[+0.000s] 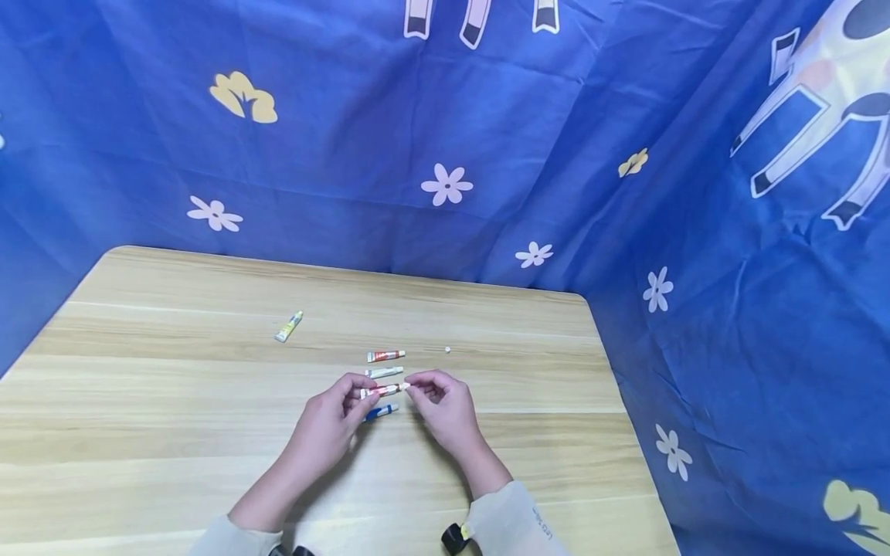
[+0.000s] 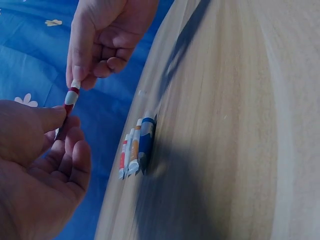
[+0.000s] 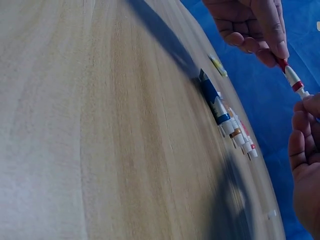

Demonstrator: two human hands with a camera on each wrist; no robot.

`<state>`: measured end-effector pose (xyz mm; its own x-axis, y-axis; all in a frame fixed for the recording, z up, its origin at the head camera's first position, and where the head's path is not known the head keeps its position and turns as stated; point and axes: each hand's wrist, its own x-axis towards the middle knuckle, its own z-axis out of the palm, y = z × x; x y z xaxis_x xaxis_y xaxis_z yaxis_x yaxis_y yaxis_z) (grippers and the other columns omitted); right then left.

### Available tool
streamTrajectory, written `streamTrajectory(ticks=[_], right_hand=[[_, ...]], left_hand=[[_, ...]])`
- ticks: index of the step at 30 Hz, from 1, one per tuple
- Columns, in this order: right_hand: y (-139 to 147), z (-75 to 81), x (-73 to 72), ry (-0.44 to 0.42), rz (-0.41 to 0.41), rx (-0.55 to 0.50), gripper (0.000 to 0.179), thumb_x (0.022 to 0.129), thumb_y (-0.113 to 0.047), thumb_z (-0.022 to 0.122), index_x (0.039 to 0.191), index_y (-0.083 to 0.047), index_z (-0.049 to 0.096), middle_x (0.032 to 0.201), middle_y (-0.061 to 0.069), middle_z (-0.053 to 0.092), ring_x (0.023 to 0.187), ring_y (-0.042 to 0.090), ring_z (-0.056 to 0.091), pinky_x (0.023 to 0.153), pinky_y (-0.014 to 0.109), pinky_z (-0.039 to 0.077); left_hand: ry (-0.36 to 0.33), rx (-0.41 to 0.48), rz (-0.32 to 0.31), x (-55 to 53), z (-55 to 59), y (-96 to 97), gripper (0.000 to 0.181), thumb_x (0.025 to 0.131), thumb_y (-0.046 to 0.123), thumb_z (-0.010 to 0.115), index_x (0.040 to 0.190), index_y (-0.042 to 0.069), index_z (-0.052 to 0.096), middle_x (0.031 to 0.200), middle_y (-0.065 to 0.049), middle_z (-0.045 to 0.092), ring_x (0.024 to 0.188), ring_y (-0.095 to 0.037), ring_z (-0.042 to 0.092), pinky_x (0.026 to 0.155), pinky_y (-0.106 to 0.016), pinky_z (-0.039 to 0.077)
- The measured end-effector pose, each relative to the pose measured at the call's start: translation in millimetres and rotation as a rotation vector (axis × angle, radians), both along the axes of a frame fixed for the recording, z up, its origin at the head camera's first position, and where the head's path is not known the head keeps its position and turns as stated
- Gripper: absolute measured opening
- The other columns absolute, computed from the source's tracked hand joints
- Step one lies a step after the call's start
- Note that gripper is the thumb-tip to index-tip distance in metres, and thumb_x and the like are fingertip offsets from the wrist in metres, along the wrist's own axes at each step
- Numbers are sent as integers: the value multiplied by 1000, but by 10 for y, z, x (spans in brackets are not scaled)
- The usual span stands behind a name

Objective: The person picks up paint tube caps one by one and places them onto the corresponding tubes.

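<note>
Above the table, my left hand [image 1: 327, 421] pinches a red-and-white paint tube [image 2: 71, 100] by its flat tail end, between thumb and fingers. My right hand [image 1: 448, 409] pinches the white cap [image 2: 75, 84] at the tube's other end. Fingertips cover most of that cap in the right wrist view. Below the hands several small tubes lie side by side on the table: a blue tube [image 3: 215, 102], an orange-banded tube [image 2: 135, 150], a white tube [image 1: 385, 372] and a red tube [image 1: 385, 356], their capped ends pointing right in the head view.
A yellow-green tube [image 1: 288, 327] lies apart, farther back and to the left on the wooden table [image 1: 174, 417]. One small white cap [image 1: 448, 350] sits beyond the right hand. A blue printed curtain [image 1: 334, 170] hangs behind the table and along its right side.
</note>
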<state>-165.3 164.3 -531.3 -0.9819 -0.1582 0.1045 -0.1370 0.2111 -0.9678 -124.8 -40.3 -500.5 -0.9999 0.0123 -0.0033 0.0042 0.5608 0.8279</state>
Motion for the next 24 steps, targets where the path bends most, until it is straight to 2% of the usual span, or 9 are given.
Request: streamTrajectory(ticks=[7,11,16,24], right_hand=[[0,-5,-2,-14,4,6,12,96,-7,80,108,-7,82,102,15,81,82,2,67,77,16,56],[1,-23,-11,-35,7,4,12,97,-11,80,107,-6,82,101,17,81,80,1,66,76,16,56],[2,-44,-28,-38,31,4,13,101,-14,76,105,-2,80,96,21,79,77,1,64,72,16,54],[-8,-71,-24,-28,43,65,29,109,-18,64,87,0,73,84,22,73,72,2,58,70,17,51]], left_hand=[[-26,31,3,2,-23,3,18,105,18,72,122,12,71,98,-5,78,83,-14,70,74,-22,54],[-13,39,3,-7,-33,8,17,105,17,73,122,13,72,98,-5,79,84,-15,73,73,-22,55],[33,10,-1,-15,-22,15,17,103,15,74,120,14,73,91,-5,77,74,-6,64,67,-22,52],[83,9,-28,0,-12,49,17,101,15,77,118,17,76,82,-4,71,66,-3,55,65,-23,49]])
